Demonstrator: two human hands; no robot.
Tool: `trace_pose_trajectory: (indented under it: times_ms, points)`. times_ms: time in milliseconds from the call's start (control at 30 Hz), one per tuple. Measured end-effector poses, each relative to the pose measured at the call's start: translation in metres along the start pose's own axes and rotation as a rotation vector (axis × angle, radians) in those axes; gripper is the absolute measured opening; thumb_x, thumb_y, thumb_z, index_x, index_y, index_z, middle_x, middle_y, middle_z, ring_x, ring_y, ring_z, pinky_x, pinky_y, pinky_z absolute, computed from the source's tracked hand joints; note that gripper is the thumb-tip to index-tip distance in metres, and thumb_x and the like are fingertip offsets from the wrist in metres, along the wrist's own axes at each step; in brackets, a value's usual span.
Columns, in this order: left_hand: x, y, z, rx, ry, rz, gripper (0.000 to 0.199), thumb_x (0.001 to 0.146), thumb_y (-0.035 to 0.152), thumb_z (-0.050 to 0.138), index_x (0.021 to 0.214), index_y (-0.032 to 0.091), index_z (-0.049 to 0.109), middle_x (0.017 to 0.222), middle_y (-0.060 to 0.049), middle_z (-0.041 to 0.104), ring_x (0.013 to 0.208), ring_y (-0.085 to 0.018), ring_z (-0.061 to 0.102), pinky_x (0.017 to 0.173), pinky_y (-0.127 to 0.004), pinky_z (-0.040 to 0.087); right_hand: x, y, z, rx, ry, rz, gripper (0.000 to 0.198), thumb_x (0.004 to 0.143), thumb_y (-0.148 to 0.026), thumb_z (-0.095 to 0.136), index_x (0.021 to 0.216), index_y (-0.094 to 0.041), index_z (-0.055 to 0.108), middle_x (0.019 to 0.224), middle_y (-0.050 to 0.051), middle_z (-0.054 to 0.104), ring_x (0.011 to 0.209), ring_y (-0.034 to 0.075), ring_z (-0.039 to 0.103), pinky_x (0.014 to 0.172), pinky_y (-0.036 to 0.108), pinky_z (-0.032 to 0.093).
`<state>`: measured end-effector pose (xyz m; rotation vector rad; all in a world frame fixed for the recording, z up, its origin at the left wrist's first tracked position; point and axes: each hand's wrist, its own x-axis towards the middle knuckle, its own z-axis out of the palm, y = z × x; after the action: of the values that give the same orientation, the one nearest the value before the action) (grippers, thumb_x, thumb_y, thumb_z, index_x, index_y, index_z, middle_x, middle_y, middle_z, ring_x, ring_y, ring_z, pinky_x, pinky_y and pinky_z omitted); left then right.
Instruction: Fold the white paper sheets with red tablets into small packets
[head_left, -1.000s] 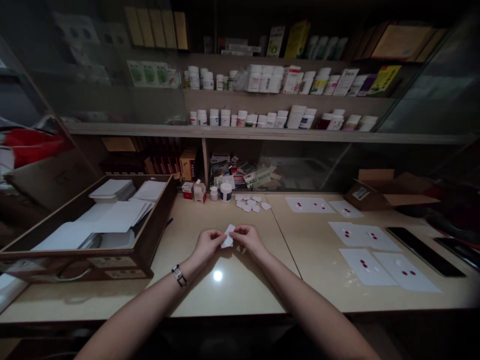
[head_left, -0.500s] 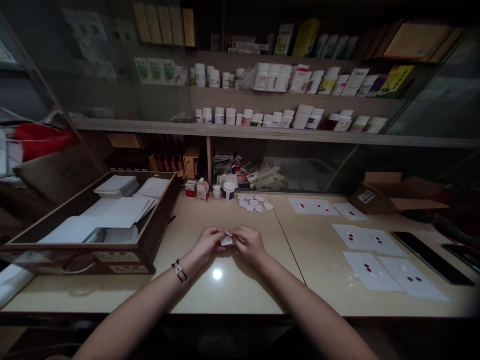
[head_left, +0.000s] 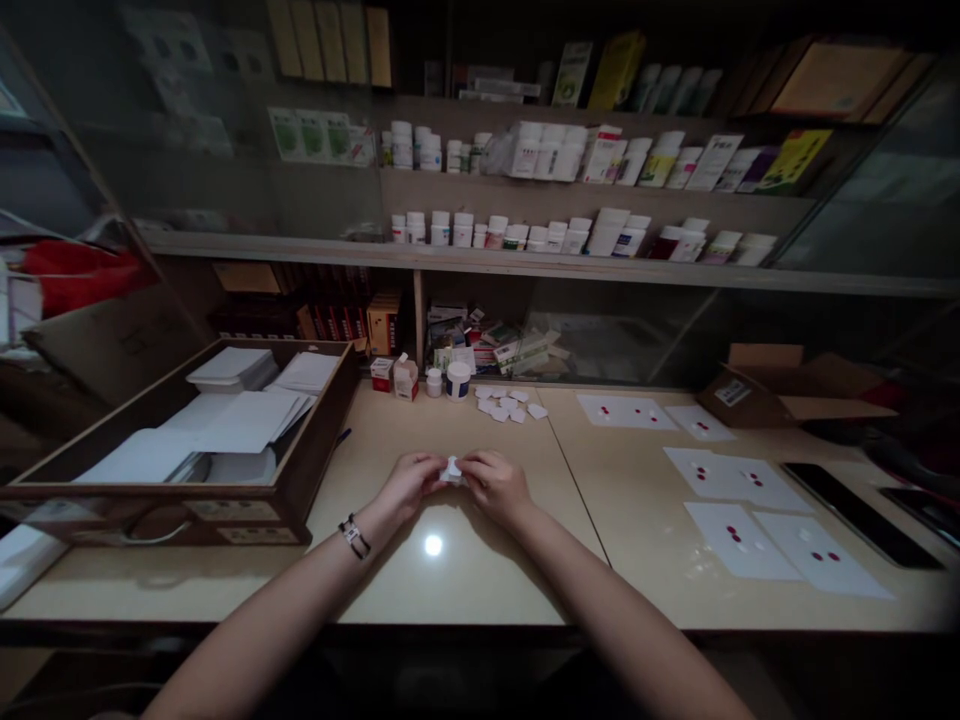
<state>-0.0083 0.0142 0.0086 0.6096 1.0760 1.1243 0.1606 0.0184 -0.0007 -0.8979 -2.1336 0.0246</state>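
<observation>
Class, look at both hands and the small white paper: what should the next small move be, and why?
Probably the right hand should press the small white paper flat while the left hand steadies it: both hands pinch it, its upper part seems to stand up, and the white packets beyond on the table look flat.

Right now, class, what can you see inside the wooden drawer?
The wooden drawer holds white paper sheets, some in stacks, some loosely overlapping. Whatever lies beneath them is covered and cannot be seen.
</observation>
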Motion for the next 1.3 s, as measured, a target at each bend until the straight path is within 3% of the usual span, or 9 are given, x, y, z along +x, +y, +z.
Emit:
trace_pose_trajectory:
  times_ms: [300,500,633,767,900,1033,1300]
  points:
    - [0.000,0.000,0.000,0.007,-0.011,-0.007,0.025,0.047,0.009,0.084,0.064,0.008,0.066,0.064,-0.006,0.068,0.060,-0.012,0.063,0.061,-0.019,0.051,0.004,-0.007,-0.004,-0.147,-0.084,-0.029,0.020,0.088,-0.018,0.052,0.088,-0.022,0.072,0.082,0.006,0.068,0.072,0.015,0.058,0.062,0.024,0.040]
    - [0.003,-0.002,-0.002,0.055,0.001,0.038,0.024,0.046,0.008,0.083,0.063,0.008,0.066,0.061,-0.005,0.066,0.056,-0.011,0.061,0.058,-0.019,0.048,0.005,-0.008,-0.010,0.011,-0.157,0.048,0.022,0.082,-0.017,0.056,0.096,-0.022,0.071,0.090,0.007,0.068,0.082,0.018,0.060,0.070,0.026,0.045]
    - [0.003,-0.003,-0.002,0.132,-0.005,0.085,0.026,0.045,0.014,0.083,0.064,0.009,0.066,0.059,-0.004,0.065,0.053,-0.011,0.059,0.055,-0.020,0.046,0.006,-0.001,-0.004,0.312,-0.133,0.337,0.019,0.081,-0.023,0.057,0.093,-0.019,0.071,0.082,0.006,0.070,0.073,0.016,0.062,0.067,0.026,0.047]
    - [0.002,-0.003,-0.001,0.239,-0.014,0.129,0.026,0.046,0.019,0.082,0.064,0.010,0.066,0.056,-0.003,0.064,0.050,-0.011,0.057,0.052,-0.021,0.045,0.007,0.009,0.009,0.672,-0.226,0.712,0.030,0.073,-0.040,0.064,0.083,-0.012,0.071,0.066,0.006,0.069,0.053,0.014,0.058,0.049,0.023,0.043]
    - [0.000,-0.002,0.000,0.296,-0.023,0.133,0.023,0.046,0.017,0.081,0.064,0.011,0.067,0.056,-0.003,0.065,0.050,-0.011,0.056,0.053,-0.022,0.044,0.007,0.014,0.013,0.919,-0.319,0.894,0.035,0.063,-0.045,0.070,0.073,-0.011,0.068,0.054,0.002,0.063,0.043,0.009,0.049,0.039,0.019,0.031]
    - [0.000,0.000,0.001,0.315,-0.024,0.136,0.019,0.048,0.014,0.078,0.064,0.010,0.068,0.053,-0.003,0.064,0.047,-0.011,0.055,0.051,-0.022,0.043,0.007,0.013,0.011,0.977,-0.280,0.940,0.029,0.060,-0.041,0.071,0.064,-0.013,0.065,0.049,-0.001,0.059,0.037,0.006,0.041,0.037,0.018,0.026]
    - [0.000,0.000,0.000,0.386,-0.057,0.062,0.014,0.048,0.010,0.073,0.060,0.010,0.067,0.052,-0.003,0.062,0.046,-0.010,0.053,0.048,-0.021,0.040,0.010,0.009,0.013,0.914,-0.220,0.853,0.021,0.062,-0.035,0.067,0.060,-0.015,0.061,0.046,-0.003,0.055,0.041,0.008,0.045,0.040,0.019,0.032]
